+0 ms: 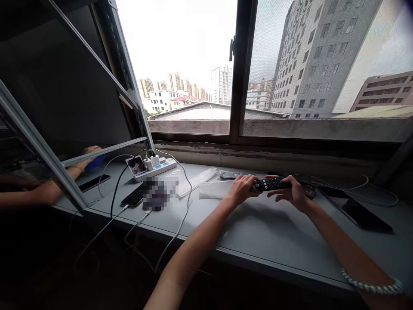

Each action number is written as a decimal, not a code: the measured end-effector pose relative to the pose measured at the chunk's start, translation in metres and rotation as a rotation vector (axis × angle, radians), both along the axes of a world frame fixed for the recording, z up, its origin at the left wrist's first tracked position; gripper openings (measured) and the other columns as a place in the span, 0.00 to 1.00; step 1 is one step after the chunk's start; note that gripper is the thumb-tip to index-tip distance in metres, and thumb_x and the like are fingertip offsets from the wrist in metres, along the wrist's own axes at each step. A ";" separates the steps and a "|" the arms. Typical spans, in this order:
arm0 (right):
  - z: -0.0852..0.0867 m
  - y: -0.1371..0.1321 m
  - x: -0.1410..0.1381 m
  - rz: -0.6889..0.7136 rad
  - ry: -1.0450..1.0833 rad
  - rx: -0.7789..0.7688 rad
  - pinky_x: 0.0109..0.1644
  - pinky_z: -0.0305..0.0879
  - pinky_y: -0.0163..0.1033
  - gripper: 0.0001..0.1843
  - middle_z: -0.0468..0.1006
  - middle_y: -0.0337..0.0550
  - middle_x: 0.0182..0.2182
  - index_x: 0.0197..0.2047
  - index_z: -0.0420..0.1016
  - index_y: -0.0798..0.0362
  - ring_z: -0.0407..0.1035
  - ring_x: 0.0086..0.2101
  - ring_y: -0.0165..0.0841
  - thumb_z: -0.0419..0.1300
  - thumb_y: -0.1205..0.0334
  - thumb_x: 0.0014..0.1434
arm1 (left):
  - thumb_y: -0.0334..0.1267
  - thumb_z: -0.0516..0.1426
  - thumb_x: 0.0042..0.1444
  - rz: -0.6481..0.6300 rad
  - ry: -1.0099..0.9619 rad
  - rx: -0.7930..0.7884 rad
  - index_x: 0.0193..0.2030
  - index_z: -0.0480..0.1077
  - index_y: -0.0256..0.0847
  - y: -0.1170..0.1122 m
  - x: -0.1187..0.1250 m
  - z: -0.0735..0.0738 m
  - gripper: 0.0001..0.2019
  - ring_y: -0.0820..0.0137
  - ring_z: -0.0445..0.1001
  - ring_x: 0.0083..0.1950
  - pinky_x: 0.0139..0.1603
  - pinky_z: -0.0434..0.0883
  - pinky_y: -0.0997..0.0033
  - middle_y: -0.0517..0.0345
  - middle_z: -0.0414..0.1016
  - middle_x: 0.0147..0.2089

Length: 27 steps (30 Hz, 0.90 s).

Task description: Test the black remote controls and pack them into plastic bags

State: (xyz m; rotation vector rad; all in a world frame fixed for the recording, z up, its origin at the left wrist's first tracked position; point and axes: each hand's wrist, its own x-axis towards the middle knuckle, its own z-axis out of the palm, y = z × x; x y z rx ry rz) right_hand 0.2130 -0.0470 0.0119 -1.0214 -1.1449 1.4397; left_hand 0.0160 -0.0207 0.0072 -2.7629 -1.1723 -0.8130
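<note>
A black remote control (271,184) with several small buttons is held level between my two hands, above the grey table. Its left end is in my left hand (242,188), whose fingers are closed round it. My right hand (294,191) grips the other end, thumb on top and fingers curled below. Just behind my right hand lies another dark remote control (309,189), partly hidden. Near my left hand are a flat white sleeve (213,190) and a crumpled clear plastic bag (201,178).
A dark tablet (355,209) lies at the right. On the left are a power strip (158,169) with chargers, a plugged-in phone (133,196) and trailing cables. Beyond the metal shelf frame (106,150), another person's hand (92,150) holds something blue. A window stands behind the table (258,241).
</note>
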 end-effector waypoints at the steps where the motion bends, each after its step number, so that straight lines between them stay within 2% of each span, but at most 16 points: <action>1: -0.001 0.000 0.000 0.020 0.004 -0.013 0.23 0.64 0.37 0.23 0.79 0.48 0.33 0.45 0.72 0.54 0.74 0.27 0.40 0.45 0.56 0.50 | 0.47 0.57 0.54 -0.002 0.008 0.001 0.49 0.63 0.43 -0.001 0.001 0.001 0.18 0.65 0.70 0.50 0.53 0.61 0.67 0.55 0.72 0.49; 7: -0.003 -0.001 -0.006 0.104 0.011 -0.092 0.23 0.64 0.37 0.25 0.79 0.49 0.34 0.50 0.69 0.54 0.75 0.28 0.40 0.46 0.58 0.49 | 0.47 0.56 0.54 0.003 0.024 0.006 0.48 0.64 0.43 0.001 0.003 -0.001 0.18 0.64 0.69 0.51 0.52 0.60 0.66 0.55 0.72 0.48; 12: -0.001 -0.003 -0.011 0.149 0.056 -0.077 0.22 0.64 0.38 0.27 0.79 0.49 0.34 0.51 0.68 0.55 0.74 0.27 0.40 0.47 0.60 0.48 | 0.48 0.56 0.54 -0.010 0.017 0.015 0.50 0.63 0.42 0.003 0.004 -0.003 0.19 0.64 0.69 0.51 0.52 0.60 0.66 0.54 0.72 0.48; 15: 0.001 -0.002 -0.012 0.103 0.078 -0.047 0.22 0.64 0.37 0.25 0.79 0.46 0.32 0.50 0.70 0.54 0.72 0.24 0.36 0.48 0.60 0.49 | 0.49 0.56 0.55 0.006 -0.003 0.013 0.51 0.62 0.44 0.003 0.004 0.000 0.20 0.65 0.68 0.50 0.53 0.59 0.67 0.55 0.71 0.47; 20: 0.003 0.003 -0.005 -0.052 0.126 -0.033 0.20 0.62 0.33 0.20 0.78 0.42 0.30 0.46 0.73 0.52 0.67 0.20 0.29 0.50 0.55 0.54 | 0.53 0.60 0.47 0.098 -0.042 0.012 0.56 0.58 0.43 0.008 -0.002 0.001 0.31 0.61 0.65 0.54 0.56 0.57 0.63 0.53 0.68 0.51; 23: 0.003 0.006 0.002 -0.145 0.179 -0.051 0.19 0.61 0.33 0.25 0.78 0.44 0.28 0.43 0.75 0.54 0.66 0.19 0.29 0.45 0.47 0.57 | 0.52 0.59 0.50 0.164 -0.052 -0.011 0.52 0.61 0.43 0.014 -0.007 0.000 0.26 0.63 0.67 0.52 0.56 0.56 0.63 0.56 0.71 0.49; 27: 0.005 0.006 0.005 -0.122 0.266 -0.081 0.19 0.61 0.34 0.33 0.79 0.48 0.34 0.44 0.75 0.56 0.72 0.24 0.33 0.38 0.42 0.57 | 0.52 0.57 0.52 0.181 -0.020 -0.008 0.47 0.64 0.45 0.017 -0.010 -0.001 0.19 0.65 0.69 0.47 0.53 0.58 0.65 0.59 0.72 0.45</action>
